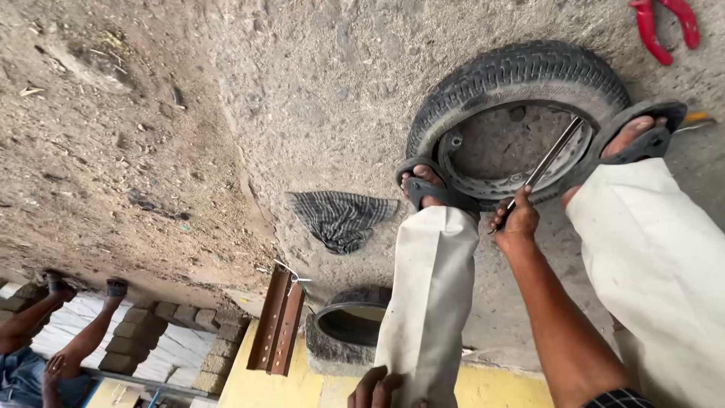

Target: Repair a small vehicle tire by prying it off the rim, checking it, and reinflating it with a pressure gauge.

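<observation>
A black tyre (521,75) lies flat on the concrete ground, with a metal rim (483,185) inside it. Both my sandalled feet stand on the tyre, the left foot (421,185) on its near-left edge and the right foot (640,134) on its right side. My right hand (517,223) grips a thin metal lever (550,157) whose tip reaches between the tyre and the rim. My left hand (375,389) rests against my left trouser leg at the bottom edge, fingers curled with nothing seen in them.
Red-handled pliers (664,26) lie at the top right. A checked cloth (343,219) lies left of my left foot. Nearer me are a second tyre (351,321), a rusty metal channel (278,329) and stacked bricks (151,325). Another person (45,355) sits at the bottom left.
</observation>
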